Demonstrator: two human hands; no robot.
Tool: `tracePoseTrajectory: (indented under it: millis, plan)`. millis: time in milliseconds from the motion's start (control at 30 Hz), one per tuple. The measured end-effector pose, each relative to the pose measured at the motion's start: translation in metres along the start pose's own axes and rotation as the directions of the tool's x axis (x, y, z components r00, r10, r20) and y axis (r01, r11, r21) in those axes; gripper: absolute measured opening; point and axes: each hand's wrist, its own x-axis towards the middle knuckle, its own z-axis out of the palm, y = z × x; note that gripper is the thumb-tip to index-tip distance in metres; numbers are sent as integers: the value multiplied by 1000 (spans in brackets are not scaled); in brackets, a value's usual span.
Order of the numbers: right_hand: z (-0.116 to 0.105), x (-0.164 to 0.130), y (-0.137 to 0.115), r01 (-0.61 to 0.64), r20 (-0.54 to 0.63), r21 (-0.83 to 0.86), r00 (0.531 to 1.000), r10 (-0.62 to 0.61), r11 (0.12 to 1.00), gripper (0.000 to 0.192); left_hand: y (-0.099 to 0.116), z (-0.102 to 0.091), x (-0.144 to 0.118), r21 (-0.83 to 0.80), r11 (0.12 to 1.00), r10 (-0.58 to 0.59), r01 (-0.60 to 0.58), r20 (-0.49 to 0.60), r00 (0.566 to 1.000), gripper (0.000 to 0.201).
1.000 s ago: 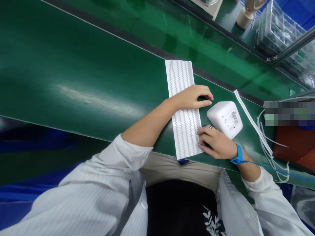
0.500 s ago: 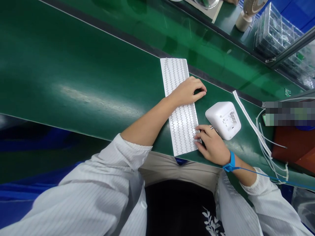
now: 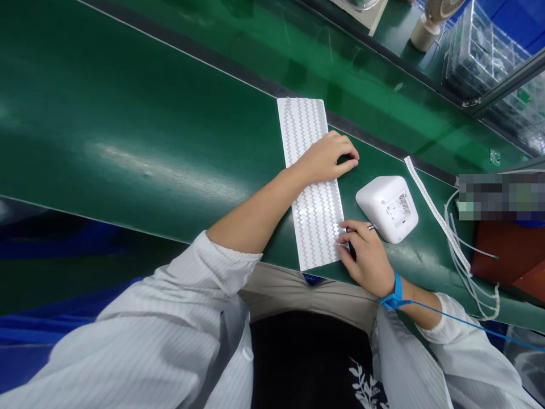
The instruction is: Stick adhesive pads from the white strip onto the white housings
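Observation:
A long white sticker sheet [image 3: 314, 213], printed with rows of grey zigzag strips, lies across the green bench. My left hand [image 3: 330, 156] rests over its upper half, the wrist on the sheet. Those fingers curve past the right edge, with a gap between thumb and forefinger and nothing visible in it. Lower down, my right hand [image 3: 368, 255] has thumb and fingertips drawn close together at the sheet's right edge. Whether a strip has lifted there is too small to tell. Just above my right hand sits a white rounded plastic housing [image 3: 377, 199] with a recessed opening facing up.
A narrow zigzag-marked strip [image 3: 438, 218] and pale cables [image 3: 455, 250] lie on the right, beside a reddish-brown box [image 3: 500, 255]. A blue wrist strap [image 3: 395, 292] trails a cord rightward. Clear plastic boxes [image 3: 477, 57] and a small fan [image 3: 426, 31] stand behind.
My right hand has shifted slightly, its thumb closing toward the forefinger at the sheet's edge. My left hand, the sheet and the white housing keep nearly the same places.

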Motion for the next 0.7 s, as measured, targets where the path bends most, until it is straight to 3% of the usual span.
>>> tracePoseTrajectory:
  millis: [700]
  plan:
    - [-3,6,8,-44,56,68,998,40,997,10,1,-3,0,-8,1000,-7,7,11,1000,31]
